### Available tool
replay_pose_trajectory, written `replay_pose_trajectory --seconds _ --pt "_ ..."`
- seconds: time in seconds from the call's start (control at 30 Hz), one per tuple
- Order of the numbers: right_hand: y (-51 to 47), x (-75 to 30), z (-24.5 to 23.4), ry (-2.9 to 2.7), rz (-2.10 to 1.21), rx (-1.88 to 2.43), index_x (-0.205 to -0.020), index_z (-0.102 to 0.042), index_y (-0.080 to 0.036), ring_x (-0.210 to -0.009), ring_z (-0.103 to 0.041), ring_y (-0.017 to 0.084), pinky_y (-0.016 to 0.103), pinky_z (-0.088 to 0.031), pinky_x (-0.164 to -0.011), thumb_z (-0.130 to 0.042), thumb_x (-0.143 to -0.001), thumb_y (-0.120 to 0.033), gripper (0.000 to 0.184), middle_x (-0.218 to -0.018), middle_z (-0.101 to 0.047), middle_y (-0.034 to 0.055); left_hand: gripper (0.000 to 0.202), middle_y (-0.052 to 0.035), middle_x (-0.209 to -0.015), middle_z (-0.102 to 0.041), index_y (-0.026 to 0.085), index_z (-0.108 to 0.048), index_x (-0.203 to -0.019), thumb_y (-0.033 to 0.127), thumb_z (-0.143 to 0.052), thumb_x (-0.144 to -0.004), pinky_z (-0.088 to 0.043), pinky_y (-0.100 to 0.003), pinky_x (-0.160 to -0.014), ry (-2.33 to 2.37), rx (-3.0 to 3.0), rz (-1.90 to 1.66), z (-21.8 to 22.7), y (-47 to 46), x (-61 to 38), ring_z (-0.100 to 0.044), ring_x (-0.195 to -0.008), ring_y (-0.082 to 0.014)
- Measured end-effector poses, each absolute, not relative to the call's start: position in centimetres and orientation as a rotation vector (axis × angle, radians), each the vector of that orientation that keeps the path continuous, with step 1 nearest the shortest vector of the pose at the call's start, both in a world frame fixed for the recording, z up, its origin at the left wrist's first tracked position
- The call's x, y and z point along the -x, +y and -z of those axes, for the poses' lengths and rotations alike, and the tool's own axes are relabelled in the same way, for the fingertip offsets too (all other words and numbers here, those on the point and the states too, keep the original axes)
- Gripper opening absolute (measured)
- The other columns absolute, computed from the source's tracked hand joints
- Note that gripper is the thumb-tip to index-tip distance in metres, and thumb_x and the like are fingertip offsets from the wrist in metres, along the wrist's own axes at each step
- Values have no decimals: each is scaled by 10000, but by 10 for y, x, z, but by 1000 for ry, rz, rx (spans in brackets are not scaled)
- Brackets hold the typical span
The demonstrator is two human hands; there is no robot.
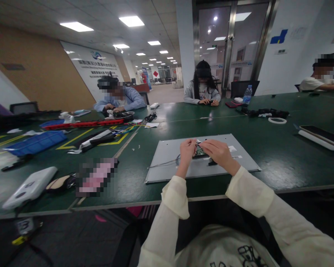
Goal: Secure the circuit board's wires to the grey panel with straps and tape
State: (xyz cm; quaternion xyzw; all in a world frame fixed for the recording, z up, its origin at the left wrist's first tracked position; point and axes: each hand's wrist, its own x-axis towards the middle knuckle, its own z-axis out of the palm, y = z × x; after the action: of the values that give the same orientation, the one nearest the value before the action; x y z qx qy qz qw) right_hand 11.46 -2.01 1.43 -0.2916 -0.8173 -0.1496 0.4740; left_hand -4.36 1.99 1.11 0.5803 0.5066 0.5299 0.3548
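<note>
A grey metal panel [167, 163] lies flat on the green table [281, 155] in front of me. Over its middle, my left hand [187, 149] and my right hand [217, 152] meet on a small green circuit board [199, 151]. Both hands have their fingers curled and pinched on the board's edges. A thin grey cable [163, 163] runs from the board area to the left across the panel. A small white label [232, 148] sits on the panel just right of my right hand.
A white device [30, 186] lies at the near left, a blue tray [35, 142] and a red strip [83, 124] farther left. A tape ring [277, 120], a water bottle [247, 95] and a flat monitor [321, 136] lie to the right. Three seated people work across the table.
</note>
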Motion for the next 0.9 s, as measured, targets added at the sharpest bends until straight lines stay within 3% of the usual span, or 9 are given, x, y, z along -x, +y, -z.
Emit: replay_pose_trajectory --seconds 0.13,0.27,0.33,0.43,0.53,0.73,0.9 --pt "-8 -114 -14 -2007 390 743 -1043 -675 -168 -968 -628 186 327 -501 -895 -438 -960 -210 255 -1029 -680 109 581 28 -498 -468 175 -520 -693 680 -277 -847 -187 -210 -373 1173 -1160 -1310 -28 16 62 -352 -358 -70" --pt "1 -111 -9 -2046 438 730 -1069 -656 -157 -980 -616 188 321 -498 -889 -440 -954 -180 245 -1044 -669 108 656 -46 -611 -580 144 -564 -708 751 -330 -793 -181 -199 -362 1077 -1038 -1171 -40 13 87 -427 -409 -67" --pt "2 -107 -6 -2080 460 707 -1085 -648 -157 -994 -610 191 322 -498 -887 -447 -948 -165 243 -1061 -662 110 567 -66 -689 -626 132 -598 -745 688 -489 -764 -197 -191 -371 1109 -1058 -1137 -41 12 95 -462 -456 -65" --pt "0 -102 -6 -2147 493 664 -1116 -637 -166 -1006 -607 189 323 -496 -882 -446 -943 -146 258 -1080 -655 111 356 -52 -729 -641 125 -639 -792 449 -725 -673 -240 -178 -401 1172 -1170 -1108 -38 15 104 -472 -509 -61" --pt "-2 -95 -10 -2196 530 625 -1131 -628 -165 -1004 -609 185 313 -494 -863 -438 -941 -125 271 -1080 -654 109 267 -32 -732 -637 123 -653 -793 292 -774 -625 -314 -165 -448 1140 -1205 -1107 -36 21 115 -488 -551 -60" --pt "-1 -77 -20 -2312 510 687 -1052 -643 -153 -931 -615 182 290 -486 -794 -455 -931 -106 228 -1033 -647 113 356 -84 -785 -666 115 -661 -844 460 -660 -757 -393 -188 -491 1139 -1123 -857 -33 22 137 -573 -623 -105" --pt "1 -63 -22 -2357 555 704 -1063 -633 -152 -900 -608 178 280 -477 -757 -452 -931 -106 228 -1032 -643 106 275 5 -595 -556 126 -637 -706 382 -735 -675 -232 -168 -394 1098 -1235 -832 -27 23 145 -424 -466 -47"
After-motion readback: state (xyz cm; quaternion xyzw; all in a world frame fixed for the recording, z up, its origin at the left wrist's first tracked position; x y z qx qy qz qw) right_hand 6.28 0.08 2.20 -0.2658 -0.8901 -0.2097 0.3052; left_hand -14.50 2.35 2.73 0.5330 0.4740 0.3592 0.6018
